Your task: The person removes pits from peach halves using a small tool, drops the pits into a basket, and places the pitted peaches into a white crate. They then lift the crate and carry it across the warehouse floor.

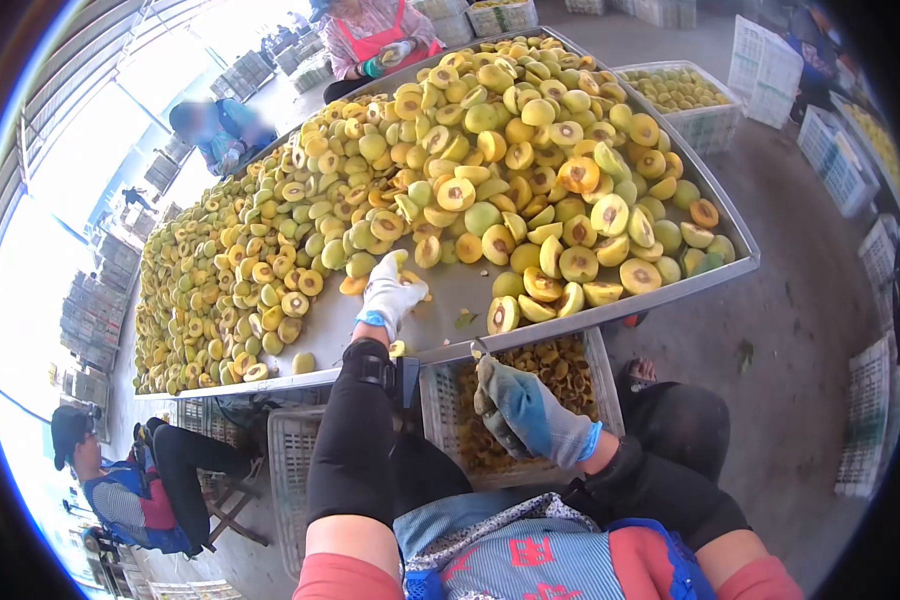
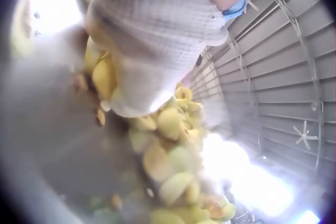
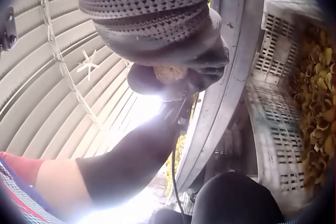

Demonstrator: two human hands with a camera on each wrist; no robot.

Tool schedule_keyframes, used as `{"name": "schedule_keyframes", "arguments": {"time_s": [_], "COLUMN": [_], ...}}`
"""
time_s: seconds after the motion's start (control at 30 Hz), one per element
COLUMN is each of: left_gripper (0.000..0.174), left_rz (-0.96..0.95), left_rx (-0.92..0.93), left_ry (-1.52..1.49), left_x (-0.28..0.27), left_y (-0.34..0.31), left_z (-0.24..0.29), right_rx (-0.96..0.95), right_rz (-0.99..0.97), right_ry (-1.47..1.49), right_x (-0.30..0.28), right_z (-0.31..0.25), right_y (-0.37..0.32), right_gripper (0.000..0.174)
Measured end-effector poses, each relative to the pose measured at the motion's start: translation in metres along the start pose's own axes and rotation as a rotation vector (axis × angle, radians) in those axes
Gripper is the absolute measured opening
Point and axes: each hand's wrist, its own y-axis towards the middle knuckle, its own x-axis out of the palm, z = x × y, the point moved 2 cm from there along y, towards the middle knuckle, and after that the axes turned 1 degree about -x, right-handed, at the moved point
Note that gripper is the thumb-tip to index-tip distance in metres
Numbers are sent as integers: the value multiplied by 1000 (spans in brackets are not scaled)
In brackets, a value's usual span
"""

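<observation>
My left hand, in a white glove, reaches over the metal table at the near edge of a heap of halved yellow-green stone fruit. A yellow fruit half shows against the palm side of its curled fingers in the left wrist view. Closer to my body, my right hand, in a blue-grey glove, grips a small tool whose metal tip sticks up past the fingers. Most of that tool is hidden in the fist. Below this hand stands a crate with brown-yellow fruit scraps.
The table has a raised metal rim. Another crate stands left of my legs. One person sits at the left, and others work across the table. Crates of fruit and stacked crates line the right side.
</observation>
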Motion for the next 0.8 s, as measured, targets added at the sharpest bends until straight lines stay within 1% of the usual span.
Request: {"name": "schedule_keyframes", "arguments": {"time_s": [0.03,0.1,0.13,0.17,0.2,0.23,0.27,0.3,0.37,0.43,0.53,0.57,0.63,0.73,0.8], "left_gripper": [56,53,51,36,33,30,28,31,34,49,58,59,60,61,61], "left_rz": [28,-33,-66,-1,21,44,71,80,211,134,185,186,169,160,159], "left_rx": [119,37,-5,52,81,108,134,182,404,262,33,-26,-9,16,29], "left_ry": [-353,-718,-900,-927,-947,-968,-991,-962,-810,-1225,-1497,-1516,-1456,-1353,-1325], "left_x": [10,9,9,8,11,13,16,19,26,40,47,45,47,51,54], "left_y": [7,-17,-33,-61,-80,-96,-113,-134,-157,-166,-174,-175,-171,-172,-173], "left_z": [-30,-26,-17,2,12,19,27,42,52,56,71,73,65,58,58], "right_rx": [-65,-196,-240,-284,-327,-416,-423,-430,-427,-407,-260,-272,-295,-226,-252], "right_rz": [13,42,61,80,98,109,109,109,111,115,88,92,96,117,118], "right_ry": [-36,-107,-43,21,85,-125,-173,-221,-329,-449,-367,-372,-388,-462,-463], "right_x": [-1,-5,-4,0,1,0,2,4,5,6,5,5,5,5,4], "right_z": [5,17,18,17,17,17,17,17,16,13,24,24,16,11,16], "right_y": [3,12,14,16,18,21,22,22,19,13,14,13,11,12,15], "right_gripper": [37,27,28,29,30,32,34,36,40,44,48,48,50,54,55]}}
